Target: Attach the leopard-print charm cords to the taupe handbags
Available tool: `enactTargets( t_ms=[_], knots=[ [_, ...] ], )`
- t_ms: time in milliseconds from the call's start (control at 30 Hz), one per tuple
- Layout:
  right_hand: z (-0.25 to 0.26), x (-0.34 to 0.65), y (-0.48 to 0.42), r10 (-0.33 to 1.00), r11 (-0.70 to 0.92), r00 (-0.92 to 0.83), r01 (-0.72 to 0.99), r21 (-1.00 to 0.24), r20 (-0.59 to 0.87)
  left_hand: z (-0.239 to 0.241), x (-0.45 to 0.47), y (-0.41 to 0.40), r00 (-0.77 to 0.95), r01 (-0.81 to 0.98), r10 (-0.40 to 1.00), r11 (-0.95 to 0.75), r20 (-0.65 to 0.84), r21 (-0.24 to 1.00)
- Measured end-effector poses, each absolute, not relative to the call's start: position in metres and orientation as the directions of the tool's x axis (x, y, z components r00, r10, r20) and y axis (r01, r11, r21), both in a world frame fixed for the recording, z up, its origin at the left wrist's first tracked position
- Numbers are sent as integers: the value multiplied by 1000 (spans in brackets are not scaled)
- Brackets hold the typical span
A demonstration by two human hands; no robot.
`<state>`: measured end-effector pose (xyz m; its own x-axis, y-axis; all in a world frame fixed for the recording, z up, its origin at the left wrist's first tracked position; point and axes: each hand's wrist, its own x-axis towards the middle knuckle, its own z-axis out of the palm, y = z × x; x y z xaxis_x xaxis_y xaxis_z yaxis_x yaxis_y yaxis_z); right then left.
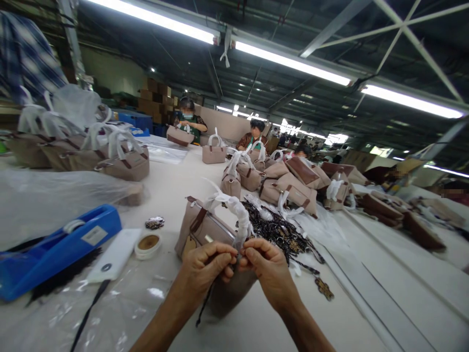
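A taupe handbag (216, 230) with brown trim stands in front of me, its handle (240, 215) wrapped in white material. At the foot of this handle my left hand (210, 261) and my right hand (269, 266) meet, fingertips pinched close together. What they pinch is small and hidden by the fingers. A thin black cord (201, 308) dangles below my left hand, against the bag's side. A tan tag (189, 246) hangs at the bag's left end. Right behind the bag lies a heap of black patterned cords with charms (274, 230); one flower-shaped charm (324, 288) sticks out at the right.
At left are a blue tape dispenser (98, 220), a white flat piece (113, 254), a small round tub (147, 244) and clear plastic film (132, 303). Wrapped-handle bags (124, 161) stand at the back left; more bags (293, 190) pile up at right. Two co-workers (188, 122) sit across the table.
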<state>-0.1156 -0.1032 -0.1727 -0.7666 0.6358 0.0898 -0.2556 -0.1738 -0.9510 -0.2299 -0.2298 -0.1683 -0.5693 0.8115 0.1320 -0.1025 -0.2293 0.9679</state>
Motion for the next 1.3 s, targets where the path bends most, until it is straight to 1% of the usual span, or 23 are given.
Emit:
enactTargets(
  t_ms=[100,233,333,433,567,633,800,967,1067,1133,1300],
  knots=[
    [-168,-110,-109,630,-30,-763,-207,-978,142,-174,-231,-228,-538,-168,838,-212,90,963],
    [-161,-110,-121,644,119,-724,-225,-967,248,-177,-230,-227,-516,-347,857,-185,-22,919],
    [-160,-113,-128,635,240,-694,-239,-941,339,-177,-227,-228,-522,-425,851,-205,-54,882],
    [-161,-117,-133,611,390,-651,-247,-887,450,-180,-227,-230,-518,-465,854,-231,-51,855],
    [-164,-122,-135,551,613,-583,-203,-764,597,-185,-232,-231,-521,-512,850,-240,-77,825],
    [-165,-123,-136,521,681,-562,-179,-710,642,-188,-233,-232,-508,-552,856,-234,-100,800],
    [-165,-125,-137,464,761,-544,-159,-629,699,-192,-235,-232,-485,-594,870,-252,-90,764],
    [-163,-127,-140,397,818,-528,-168,-550,751,-193,-235,-232,-494,-565,869,-288,-37,773],
    [-164,-128,-140,371,838,-507,-179,-516,778,-192,-234,-231,-497,-570,868,-315,-13,758],
    [-165,-128,-140,378,836,-493,-182,-518,784,-192,-233,-231,-499,-586,867,-333,-5,738],
    [-167,-128,-140,442,782,-493,-198,-591,749,-192,-232,-229,-476,-623,879,-366,36,691]
  ],
)
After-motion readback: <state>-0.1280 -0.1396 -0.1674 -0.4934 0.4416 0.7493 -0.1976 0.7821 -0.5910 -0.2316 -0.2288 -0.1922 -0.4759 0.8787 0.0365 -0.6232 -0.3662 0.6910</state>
